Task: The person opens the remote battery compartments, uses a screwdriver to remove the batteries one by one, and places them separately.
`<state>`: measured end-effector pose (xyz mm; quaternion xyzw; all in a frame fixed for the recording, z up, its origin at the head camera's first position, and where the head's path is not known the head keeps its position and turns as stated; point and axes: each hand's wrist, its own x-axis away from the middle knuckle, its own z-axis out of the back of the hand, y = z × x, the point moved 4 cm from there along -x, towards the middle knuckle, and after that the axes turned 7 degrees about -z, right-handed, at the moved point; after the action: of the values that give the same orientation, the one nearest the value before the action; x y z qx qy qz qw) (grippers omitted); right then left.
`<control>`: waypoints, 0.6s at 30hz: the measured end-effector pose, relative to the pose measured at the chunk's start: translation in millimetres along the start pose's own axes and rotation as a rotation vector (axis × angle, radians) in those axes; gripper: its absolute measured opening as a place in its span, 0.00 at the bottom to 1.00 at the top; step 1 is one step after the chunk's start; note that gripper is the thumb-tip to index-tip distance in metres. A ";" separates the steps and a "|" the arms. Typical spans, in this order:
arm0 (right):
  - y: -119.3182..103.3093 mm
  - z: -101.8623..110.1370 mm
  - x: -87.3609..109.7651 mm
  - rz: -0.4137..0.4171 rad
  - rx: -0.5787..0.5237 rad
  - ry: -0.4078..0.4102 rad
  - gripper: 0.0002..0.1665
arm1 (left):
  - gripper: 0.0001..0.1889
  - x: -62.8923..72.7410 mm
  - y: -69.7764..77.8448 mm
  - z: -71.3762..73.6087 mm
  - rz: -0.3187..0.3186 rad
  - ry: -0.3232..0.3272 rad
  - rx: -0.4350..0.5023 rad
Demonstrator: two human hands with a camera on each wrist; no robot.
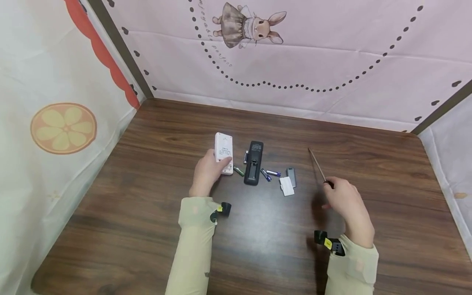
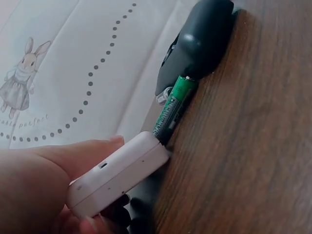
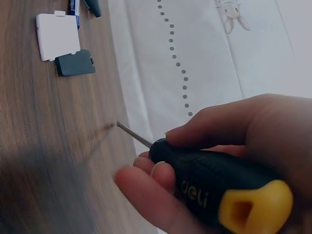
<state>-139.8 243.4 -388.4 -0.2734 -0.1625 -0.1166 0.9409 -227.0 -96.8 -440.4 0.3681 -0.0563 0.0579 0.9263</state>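
My left hand (image 1: 205,175) grips a white remote control (image 1: 223,144) by its near end, thumb on top, with the printed back facing up. In my right hand (image 1: 344,199) is a screwdriver (image 3: 204,170) with a black and yellow handle; its thin shaft points forward and to the left. Between the hands a black remote control (image 1: 254,157) lies back up, its battery compartment uncovered. A green battery (image 1: 239,171) lies between the two remotes, near a silvery battery (image 1: 246,157). Two blue batteries (image 1: 266,175) lie right of the black remote.
A white battery cover (image 1: 286,187) and a dark grey cover (image 1: 291,176) lie together, partly overlapping, right of the blue batteries. The brown wooden table (image 1: 147,172) ends at a pale printed cloth (image 1: 332,53) at the back; another cloth (image 1: 55,184) hangs along the left.
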 end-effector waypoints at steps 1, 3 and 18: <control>0.6 -1.1 -0.7 -0.001 0.011 0.004 0.27 | 0.34 -0.4 1.1 -0.2 -0.005 -0.003 -0.004; 2.1 -2.5 -1.7 -0.005 0.038 0.023 0.26 | 0.34 -1.1 3.2 -1.1 -0.020 0.001 -0.023; 13.7 -4.3 -11.5 -0.074 0.129 0.045 0.26 | 0.37 -7.2 14.8 -11.4 -0.081 0.018 -0.066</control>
<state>-145.1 253.9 -402.6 -0.2032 -0.1585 -0.1468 0.9550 -235.6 -78.7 -439.7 0.3389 -0.0347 0.0217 0.9399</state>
